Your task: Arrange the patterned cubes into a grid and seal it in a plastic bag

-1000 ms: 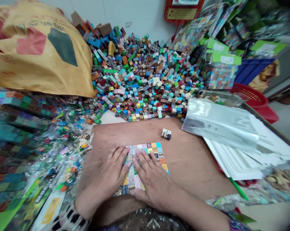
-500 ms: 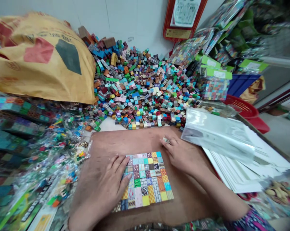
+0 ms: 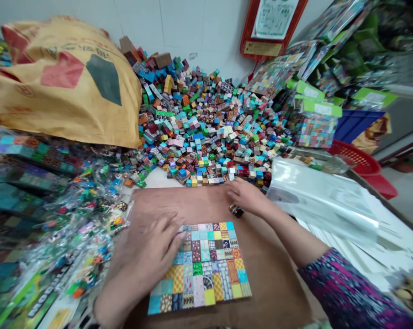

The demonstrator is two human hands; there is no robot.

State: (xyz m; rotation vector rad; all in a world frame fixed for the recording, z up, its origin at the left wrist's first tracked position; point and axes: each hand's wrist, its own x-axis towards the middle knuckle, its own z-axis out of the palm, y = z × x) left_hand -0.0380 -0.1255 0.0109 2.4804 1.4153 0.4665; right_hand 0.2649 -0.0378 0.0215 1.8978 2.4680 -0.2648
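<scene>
At lower centre, rests left hand, loosely open, on left edge of block panel; curls right hand by block pile, cannot tell whether grasping. Cannot read lettering on yellow sack, upper left.

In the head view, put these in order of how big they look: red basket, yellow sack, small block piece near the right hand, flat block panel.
1. Yellow sack
2. Flat block panel
3. Red basket, visible part only
4. Small block piece
</scene>
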